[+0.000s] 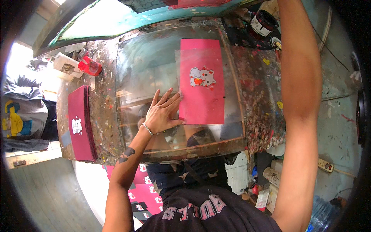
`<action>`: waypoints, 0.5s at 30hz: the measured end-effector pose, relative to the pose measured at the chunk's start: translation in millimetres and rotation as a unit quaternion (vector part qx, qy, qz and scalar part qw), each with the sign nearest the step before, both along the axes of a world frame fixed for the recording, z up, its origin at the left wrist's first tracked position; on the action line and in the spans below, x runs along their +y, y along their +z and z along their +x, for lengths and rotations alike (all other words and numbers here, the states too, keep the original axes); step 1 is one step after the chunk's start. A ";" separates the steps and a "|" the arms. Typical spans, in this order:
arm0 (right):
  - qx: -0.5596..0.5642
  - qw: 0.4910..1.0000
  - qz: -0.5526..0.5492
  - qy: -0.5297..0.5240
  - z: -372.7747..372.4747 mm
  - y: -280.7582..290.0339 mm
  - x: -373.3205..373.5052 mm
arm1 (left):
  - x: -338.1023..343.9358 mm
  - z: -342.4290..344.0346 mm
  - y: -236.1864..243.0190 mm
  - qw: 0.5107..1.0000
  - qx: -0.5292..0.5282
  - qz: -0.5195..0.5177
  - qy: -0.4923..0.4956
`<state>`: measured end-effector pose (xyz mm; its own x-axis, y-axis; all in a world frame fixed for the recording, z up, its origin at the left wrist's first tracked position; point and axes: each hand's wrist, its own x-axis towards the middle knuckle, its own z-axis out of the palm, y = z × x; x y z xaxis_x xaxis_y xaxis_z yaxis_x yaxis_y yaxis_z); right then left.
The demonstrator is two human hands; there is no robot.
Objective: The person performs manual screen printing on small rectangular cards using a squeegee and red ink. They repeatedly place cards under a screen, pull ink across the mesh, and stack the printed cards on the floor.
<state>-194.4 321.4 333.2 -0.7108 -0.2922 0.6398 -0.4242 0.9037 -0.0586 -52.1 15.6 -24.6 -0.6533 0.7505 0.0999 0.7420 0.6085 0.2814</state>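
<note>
My left hand [164,112] lies with its fingers spread on the glass plate [141,73]. Its fingertips and thumb touch the left edge of a pink sheet [203,110]. A white bear with red details is printed on that sheet. Clear film [178,65] shows along the sheet's upper left side. My right arm [301,92] stretches up past the picture's top edge, so the right hand is out of sight. At the far side a screen frame [92,29] stands raised and tilted above the table.
A stack of dark pink sheets [80,143] lies at the left beside a red cup [90,66] and a white container [66,65]. An ink jar [262,24] stands far right. Printed pink sheets [145,189] are spread below the table. A power strip [325,165] is at the right.
</note>
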 end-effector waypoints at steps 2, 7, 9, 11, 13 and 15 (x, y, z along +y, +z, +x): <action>0.001 1.000 -0.003 -0.002 1.3 0.1 -0.9 | -2.9 -1.1 0.7 1.000 -0.013 0.001 -0.010; 0.002 0.999 -0.009 0.032 -3.6 -1.2 4.3 | -5.6 -1.8 1.2 0.999 -0.024 -0.009 -0.022; -0.002 0.999 -0.012 0.040 -4.9 -0.7 5.6 | -5.9 -1.7 0.9 0.999 -0.016 -0.016 -0.024; -0.005 0.999 -0.010 0.040 -6.1 -0.4 5.6 | -7.5 -2.4 0.7 0.999 -0.019 -0.015 -0.028; -0.003 0.999 -0.010 0.037 -6.7 -0.1 5.5 | -7.2 -2.2 1.6 0.999 -0.020 -0.015 -0.028; 0.002 1.000 -0.010 0.029 -7.3 -0.1 5.4 | -6.0 -1.1 3.3 0.999 -0.020 -0.016 -0.025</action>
<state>-201.7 326.9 333.1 -0.6902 -0.3205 0.6488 -0.4761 0.8763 -0.0736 -53.2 9.6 -21.3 -0.6176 0.7850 0.0488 0.7603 0.5800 0.2925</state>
